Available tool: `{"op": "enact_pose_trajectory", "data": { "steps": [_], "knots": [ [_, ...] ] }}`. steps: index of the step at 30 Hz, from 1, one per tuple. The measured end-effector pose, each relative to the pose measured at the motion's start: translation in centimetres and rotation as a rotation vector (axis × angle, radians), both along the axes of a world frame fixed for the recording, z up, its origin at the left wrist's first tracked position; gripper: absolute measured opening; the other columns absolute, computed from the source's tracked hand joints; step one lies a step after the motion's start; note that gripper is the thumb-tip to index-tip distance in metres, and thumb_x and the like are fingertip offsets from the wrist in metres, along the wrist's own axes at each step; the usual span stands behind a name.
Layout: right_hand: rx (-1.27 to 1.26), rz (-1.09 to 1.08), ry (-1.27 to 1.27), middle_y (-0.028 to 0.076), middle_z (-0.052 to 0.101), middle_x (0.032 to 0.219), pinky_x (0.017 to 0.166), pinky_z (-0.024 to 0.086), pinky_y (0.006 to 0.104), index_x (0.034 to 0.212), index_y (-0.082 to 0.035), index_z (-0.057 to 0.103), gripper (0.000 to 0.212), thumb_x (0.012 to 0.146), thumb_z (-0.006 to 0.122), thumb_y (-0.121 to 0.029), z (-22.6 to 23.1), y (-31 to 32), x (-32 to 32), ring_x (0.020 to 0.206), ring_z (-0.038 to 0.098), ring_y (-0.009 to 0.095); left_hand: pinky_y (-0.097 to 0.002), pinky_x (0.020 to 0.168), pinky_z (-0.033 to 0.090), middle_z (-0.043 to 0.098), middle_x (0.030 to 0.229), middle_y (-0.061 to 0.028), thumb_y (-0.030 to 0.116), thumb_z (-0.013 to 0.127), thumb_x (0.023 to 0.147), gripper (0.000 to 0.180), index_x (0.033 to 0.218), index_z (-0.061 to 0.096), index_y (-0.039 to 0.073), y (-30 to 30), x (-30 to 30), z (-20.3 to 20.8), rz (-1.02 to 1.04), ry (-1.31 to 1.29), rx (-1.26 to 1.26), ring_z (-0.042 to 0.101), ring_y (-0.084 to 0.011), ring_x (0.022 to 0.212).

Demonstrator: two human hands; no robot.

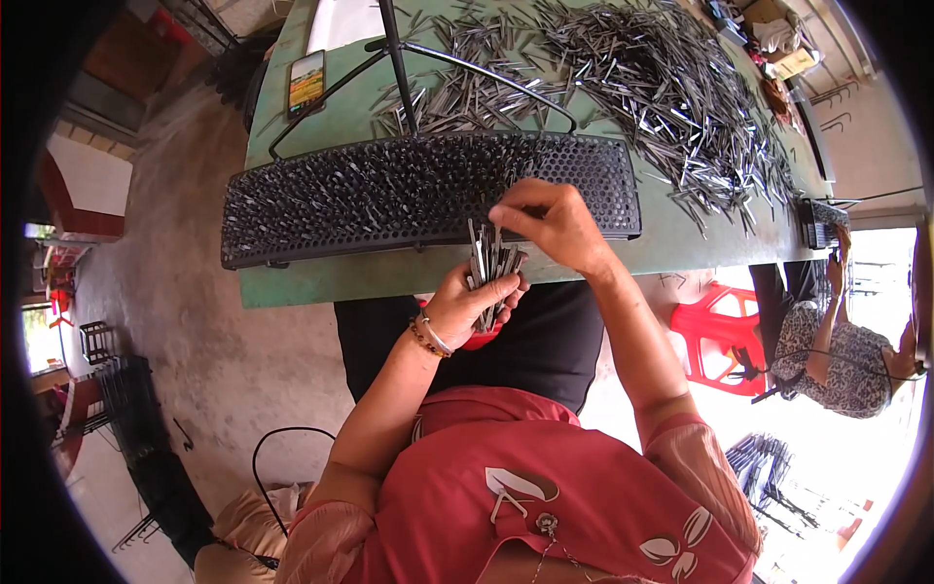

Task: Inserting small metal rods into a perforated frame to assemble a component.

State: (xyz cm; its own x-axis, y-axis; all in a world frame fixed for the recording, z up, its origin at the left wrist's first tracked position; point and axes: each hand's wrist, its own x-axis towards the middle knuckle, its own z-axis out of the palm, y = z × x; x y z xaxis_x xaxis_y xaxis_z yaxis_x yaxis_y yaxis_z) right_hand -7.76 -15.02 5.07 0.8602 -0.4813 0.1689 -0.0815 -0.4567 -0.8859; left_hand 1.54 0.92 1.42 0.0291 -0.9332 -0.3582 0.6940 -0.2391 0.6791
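My left hand (465, 304) is wrapped round a bundle of thin grey metal strips (493, 261), their ends pointing up and fanning slightly apart. Just above the bundle, my right hand (562, 232) pinches with thumb and forefinger at the top of one strip. Both hands are at the near edge of a long black perforated rack (389, 200), which lies across the table front. Many strips stand upright in its holes over the left and middle. Toward the right end, the holes (593, 180) show bare.
A large heap of loose strips (681, 107) covers the green table (331, 282) behind the rack. Thin black rods (457, 56) rise over the rack, near a phone (306, 83). Red plastic stools (715, 336) and another person (837, 355) are at the right.
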Motion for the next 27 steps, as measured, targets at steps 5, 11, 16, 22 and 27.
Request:
{"op": "enact_pose_trajectory", "data": {
  "steps": [5, 11, 16, 22, 27],
  "knots": [
    [0.161, -0.383, -0.057, 0.002, 0.062, 0.072, 0.06, 0.044, 0.0231, 0.09, 0.002, 0.067, 0.018, 0.084, 0.068, -0.015, 0.8, -0.6, 0.3, 0.067, 0.052, 0.006, -0.0225, 0.056, 0.047, 0.063, 0.085, -0.0041, 0.018, 0.063, 0.087, 0.026, 0.108, 0.059, 0.003, -0.6, -0.2, -0.6, 0.004, 0.065, 0.016, 0.058, -0.0087, 0.071],
    [-0.122, -0.421, -0.166, 0.008, 0.064, 0.08, 0.059, 0.045, 0.0234, 0.09, 0.0, 0.066, 0.012, 0.083, 0.066, -0.009, -0.9, -0.1, 1.6, 0.065, 0.055, 0.011, -0.0235, 0.057, 0.047, 0.064, 0.084, -0.0042, 0.018, 0.063, 0.087, 0.024, 0.106, 0.059, 0.003, -0.8, -0.3, -1.3, -0.01, 0.012, 0.015, 0.058, -0.0091, 0.072],
    [-0.214, -0.429, -0.256, 0.011, 0.064, 0.082, 0.061, 0.049, 0.0294, 0.088, -0.001, 0.066, 0.009, 0.081, 0.066, -0.007, -1.4, 0.2, 1.9, 0.069, 0.062, 0.023, -0.0251, 0.062, 0.05, 0.066, 0.09, -0.0065, 0.018, 0.063, 0.087, 0.023, 0.105, 0.059, 0.004, -0.2, -0.2, -1.1, 0.007, -0.001, 0.014, 0.061, -0.0113, 0.076],
    [-0.419, -0.33, -0.297, 0.009, 0.062, 0.085, 0.061, 0.05, 0.0325, 0.088, -0.004, 0.067, 0.012, 0.076, 0.068, -0.007, -2.1, 0.6, 2.0, 0.071, 0.061, 0.026, -0.0296, 0.065, 0.055, 0.066, 0.093, -0.0072, 0.016, 0.063, 0.087, 0.022, 0.106, 0.058, 0.005, -0.2, -0.1, -0.5, 0.053, 0.141, 0.078, 0.064, -0.015, 0.082],
    [-0.634, -0.322, -0.144, 0.006, 0.056, 0.088, 0.061, 0.049, 0.0321, 0.087, -0.006, 0.069, 0.013, 0.075, 0.071, -0.01, -1.6, 0.4, 1.7, 0.07, 0.059, 0.022, -0.0292, 0.063, 0.055, 0.066, 0.09, -0.0071, 0.015, 0.064, 0.086, 0.022, 0.105, 0.058, 0.005, -0.2, 0.1, -0.3, 0.084, 0.108, 0.074, 0.064, -0.0153, 0.079]
  ]
}}
